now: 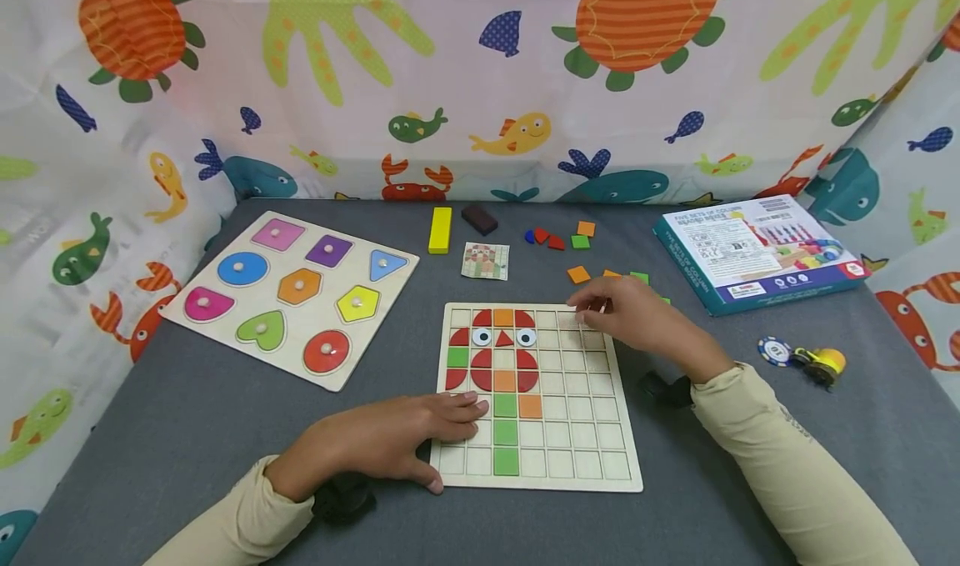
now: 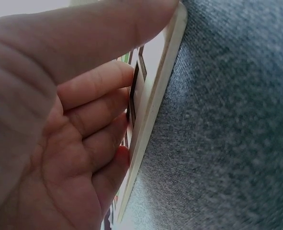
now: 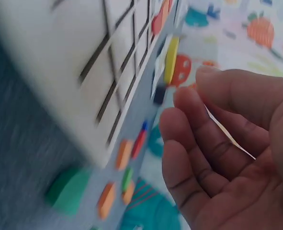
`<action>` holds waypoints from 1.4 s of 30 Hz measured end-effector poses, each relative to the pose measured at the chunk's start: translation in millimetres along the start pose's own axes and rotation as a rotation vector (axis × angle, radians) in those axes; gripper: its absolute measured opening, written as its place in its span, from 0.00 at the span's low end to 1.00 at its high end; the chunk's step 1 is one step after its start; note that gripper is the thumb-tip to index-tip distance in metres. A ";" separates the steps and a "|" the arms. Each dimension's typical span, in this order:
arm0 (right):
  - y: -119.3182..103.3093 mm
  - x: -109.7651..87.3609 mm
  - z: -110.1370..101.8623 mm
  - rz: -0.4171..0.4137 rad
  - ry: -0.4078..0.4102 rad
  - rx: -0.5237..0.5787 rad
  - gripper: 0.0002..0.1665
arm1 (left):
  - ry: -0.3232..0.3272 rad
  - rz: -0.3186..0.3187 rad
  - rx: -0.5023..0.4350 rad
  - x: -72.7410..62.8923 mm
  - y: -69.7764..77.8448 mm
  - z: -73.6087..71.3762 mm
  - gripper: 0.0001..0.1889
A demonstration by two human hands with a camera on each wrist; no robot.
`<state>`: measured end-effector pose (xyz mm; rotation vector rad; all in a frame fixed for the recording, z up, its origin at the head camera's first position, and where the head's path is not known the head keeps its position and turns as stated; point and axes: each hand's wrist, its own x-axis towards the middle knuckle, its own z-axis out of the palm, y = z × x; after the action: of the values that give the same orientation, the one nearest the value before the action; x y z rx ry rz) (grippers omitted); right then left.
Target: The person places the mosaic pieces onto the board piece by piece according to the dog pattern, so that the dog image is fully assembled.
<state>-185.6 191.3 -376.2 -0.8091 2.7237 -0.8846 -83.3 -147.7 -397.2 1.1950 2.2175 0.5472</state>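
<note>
A square wooden grid board (image 1: 573, 433) lies on the grey table. Red quarter-round pieces (image 1: 480, 370), two round eye pieces (image 1: 526, 338), a red triangle (image 1: 504, 339), and orange and green squares (image 1: 506, 433) form a figure on its left half. My left hand (image 1: 382, 437) rests on the board's lower left, fingers on the cells and thumb (image 2: 146, 19) at the edge. Over the board's top right corner hovers my right hand (image 1: 637, 316); its fingers (image 3: 179, 163) are loosely bent, with nothing seen between them and the thumb. Loose orange squares (image 1: 578, 274) lie just beyond it.
Behind the board are a picture card (image 1: 485, 261), a yellow block (image 1: 440, 231), a dark block (image 1: 479, 219) and red pieces (image 1: 556, 242). A knobbed shape puzzle (image 1: 255, 298) lies left. At right are a game box (image 1: 765, 253), a chip (image 1: 774, 351) and a small toy (image 1: 821, 366).
</note>
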 end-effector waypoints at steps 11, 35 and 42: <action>46.5 2.2 -13.7 0.222 0.139 0.024 0.16 | 0.003 0.003 0.014 -0.5 0.6 -0.9 0.41; 60.2 27.8 -8.6 0.247 0.026 -0.125 0.19 | 0.008 -0.003 0.001 -1.6 1.6 0.4 0.40; 54.6 22.7 -7.5 0.211 0.047 -0.126 0.13 | 0.006 -0.001 0.003 -0.3 1.3 0.8 0.40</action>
<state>-231.4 219.6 -401.9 -0.5133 2.8623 -0.7033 -81.8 -147.2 -397.0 1.1944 2.2250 0.5485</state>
